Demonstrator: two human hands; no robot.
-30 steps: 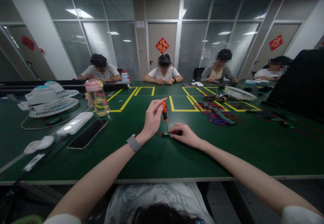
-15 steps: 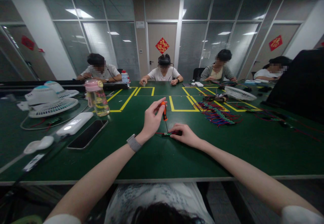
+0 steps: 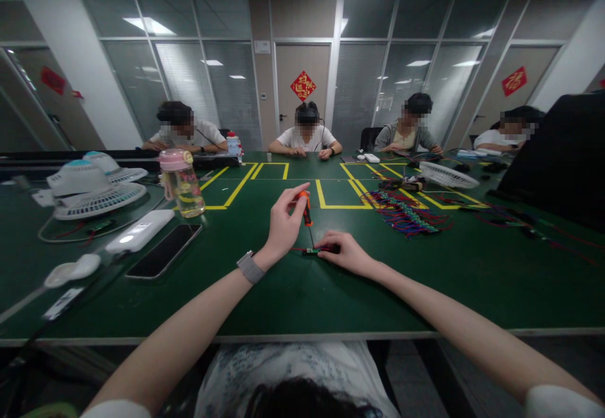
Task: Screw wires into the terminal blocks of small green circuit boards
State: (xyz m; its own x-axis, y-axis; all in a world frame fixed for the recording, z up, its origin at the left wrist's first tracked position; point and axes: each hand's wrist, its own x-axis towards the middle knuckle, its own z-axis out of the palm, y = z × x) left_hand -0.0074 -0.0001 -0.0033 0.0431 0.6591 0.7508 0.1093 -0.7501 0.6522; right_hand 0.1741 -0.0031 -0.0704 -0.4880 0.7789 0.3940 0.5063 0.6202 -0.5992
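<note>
An orange and black screwdriver [image 3: 308, 211] stands nearly upright, its handle between the fingers of my left hand [image 3: 286, 217]. Its thin shaft reaches down to a small green circuit board [image 3: 311, 251] on the green table [image 3: 265, 304]. My right hand [image 3: 344, 251] is closed on the right end of that board, fingertips pressed together beside the screwdriver tip. Red wire runs out to the left of the board. What the tip touches is too small to tell.
Left are a pink-lidded bottle [image 3: 182, 185], a phone [image 3: 164, 251], a white power bank [image 3: 140, 231] and white fans [image 3: 94, 188]. Wired boards [image 3: 411, 212] lie at right, near a fan grille [image 3: 448, 175] and a dark monitor [image 3: 558, 159]. Several people sit across the table.
My hands, the screwdriver and the board look almost unmoved. Across the table, the middle person's hand has drawn back from a small object, and the person at left has leaned lower.
</note>
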